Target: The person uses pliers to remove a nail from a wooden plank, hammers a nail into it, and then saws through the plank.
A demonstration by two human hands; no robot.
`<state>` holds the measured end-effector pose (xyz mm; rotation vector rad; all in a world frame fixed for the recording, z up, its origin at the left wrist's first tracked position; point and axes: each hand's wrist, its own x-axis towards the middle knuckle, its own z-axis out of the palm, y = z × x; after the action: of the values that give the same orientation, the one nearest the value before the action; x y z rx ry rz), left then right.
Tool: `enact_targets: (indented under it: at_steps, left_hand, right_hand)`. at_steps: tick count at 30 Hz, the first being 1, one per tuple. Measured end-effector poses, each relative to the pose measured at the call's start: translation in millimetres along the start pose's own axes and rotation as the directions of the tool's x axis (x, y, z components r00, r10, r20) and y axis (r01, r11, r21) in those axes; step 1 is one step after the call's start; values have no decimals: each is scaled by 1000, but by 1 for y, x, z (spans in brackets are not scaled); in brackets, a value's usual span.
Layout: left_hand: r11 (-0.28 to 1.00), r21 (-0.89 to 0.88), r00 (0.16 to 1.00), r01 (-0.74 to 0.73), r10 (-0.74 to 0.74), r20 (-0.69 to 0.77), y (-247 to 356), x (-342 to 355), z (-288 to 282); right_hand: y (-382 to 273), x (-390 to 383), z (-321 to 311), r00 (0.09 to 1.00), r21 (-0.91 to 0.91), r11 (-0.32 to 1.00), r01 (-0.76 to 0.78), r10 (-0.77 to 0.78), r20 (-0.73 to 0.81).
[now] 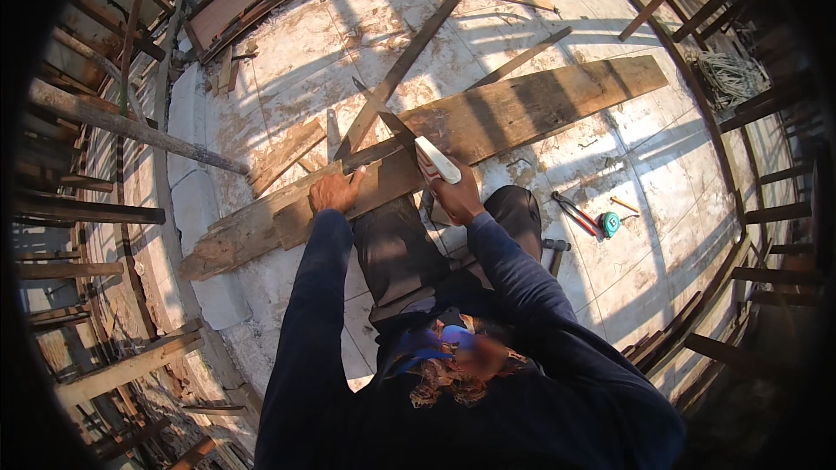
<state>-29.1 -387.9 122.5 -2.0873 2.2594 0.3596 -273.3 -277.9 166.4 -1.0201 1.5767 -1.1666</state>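
Observation:
My right hand (459,198) is closed around the white handle of a hand saw (438,159). Its dark blade slants up and to the left across the edge of a shorter brown board (389,179). My left hand (335,192) presses down on that board left of the saw, thumb stretched out and the other fingers partly hidden. Beneath, a long weathered plank (557,107) runs from lower left to upper right in front of my knees. How deep the blade sits in the wood cannot be made out.
On the tiled floor to the right lie red-handled pliers (579,215), a green tape measure (609,224), an orange pencil-like stick (623,204) and a hammer (556,252). A long wooden strip (418,48) reaches away beyond the boards. Timber poles (139,129) crowd the left side.

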Motion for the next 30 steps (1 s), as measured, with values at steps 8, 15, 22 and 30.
enact_targets:
  at_steps: [8, 15, 22, 30]
  left_hand:
    - [997, 9, 997, 80, -80, -6, -30, -22, -18]
    - [999, -13, 998, 43, -42, 51, -7, -6, -8]
    - [998, 7, 997, 68, -68, 25, -34, -18, -8]
    - [999, 35, 996, 32, -35, 79, 1, -5, -8]
  right_hand:
    - [-49, -192, -75, 996, -108, 993, -49, 57, 72]
    - [17, -21, -6, 997, -59, 996, 73, -71, 26]
    - [-36, -180, -74, 989, -126, 991, -38, 55, 139]
    - [-1, -5, -9, 997, 22, 999, -36, 34, 71]
